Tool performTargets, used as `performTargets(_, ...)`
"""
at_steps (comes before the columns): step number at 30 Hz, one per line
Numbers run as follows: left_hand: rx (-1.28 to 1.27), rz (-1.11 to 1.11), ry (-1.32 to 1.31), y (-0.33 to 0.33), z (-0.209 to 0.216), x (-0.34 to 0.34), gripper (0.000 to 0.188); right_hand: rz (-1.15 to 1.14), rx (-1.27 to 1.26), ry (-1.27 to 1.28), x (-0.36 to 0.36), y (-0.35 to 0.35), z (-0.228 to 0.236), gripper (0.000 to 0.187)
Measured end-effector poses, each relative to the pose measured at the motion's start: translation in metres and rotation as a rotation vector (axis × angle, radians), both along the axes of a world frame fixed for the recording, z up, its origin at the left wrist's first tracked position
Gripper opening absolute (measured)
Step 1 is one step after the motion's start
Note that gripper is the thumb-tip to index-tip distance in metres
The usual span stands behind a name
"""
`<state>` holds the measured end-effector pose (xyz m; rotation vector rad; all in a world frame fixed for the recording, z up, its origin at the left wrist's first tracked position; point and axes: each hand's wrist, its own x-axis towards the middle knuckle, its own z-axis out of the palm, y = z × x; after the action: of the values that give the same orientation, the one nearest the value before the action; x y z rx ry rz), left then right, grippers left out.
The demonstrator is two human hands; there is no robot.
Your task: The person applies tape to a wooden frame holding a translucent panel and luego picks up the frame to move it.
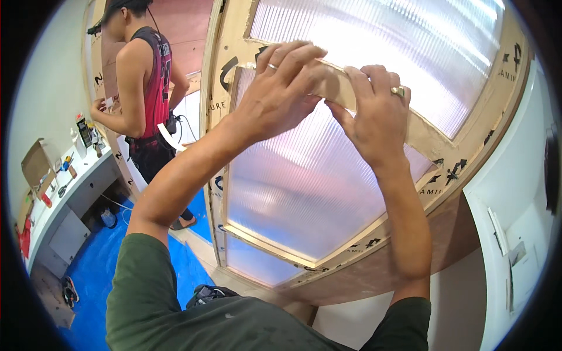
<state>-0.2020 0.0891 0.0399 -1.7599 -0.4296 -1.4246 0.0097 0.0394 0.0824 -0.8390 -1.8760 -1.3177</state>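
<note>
Both arms are raised to a wooden frame (433, 131) lined with beige masking and set with ribbed translucent panels (304, 181). Between my hands a beige strip (338, 89) lies along the frame's crossbar. My left hand (275, 93) is closed on the strip's left part, fingers over its upper edge and thumb beneath. On its right part my right hand (377, 120) is closed likewise, fingertips on top and thumb below. Whether the strip is loose or fixed to the crossbar, I cannot tell. A ring shows on each hand.
At the left, another person (153, 88) in a sleeveless top stands in the doorway. A curved white counter (82, 167) holds bottles, scissors and an open cardboard box (38, 167). Blue sheeting (102, 286) covers the floor. White shelving (506, 234) stands at the right.
</note>
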Motion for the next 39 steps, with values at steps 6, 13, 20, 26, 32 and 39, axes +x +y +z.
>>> performTargets(6,-0.104,-0.006,-0.212,-0.017,-0.034,-0.006,0.024,-0.062,0.045,0.052,-0.006,0.000,-0.006,0.059)
performTargets(13,-0.220,-0.075,-0.248,0.001,-0.058,-0.038,0.018,-0.001,0.012,0.059,-0.011,-0.002,-0.005,0.061)
performTargets(20,-0.194,-0.162,-0.391,0.006,-0.038,-0.027,0.019,0.054,-0.016,-0.017,-0.041,0.009,0.001,0.062)
performTargets(26,-0.235,-0.245,-0.511,0.009,-0.039,-0.022,0.019,0.012,-0.109,-0.005,-0.041,0.004,0.005,0.060)
performTargets(32,-0.296,-0.332,-0.612,0.000,-0.037,-0.015,0.019,-0.051,-0.171,0.003,-0.049,-0.005,0.008,0.063)
performTargets(39,-0.308,-0.314,-0.675,0.004,-0.039,-0.006,0.021,-0.048,-0.125,0.066,-0.053,-0.001,-0.001,0.062)
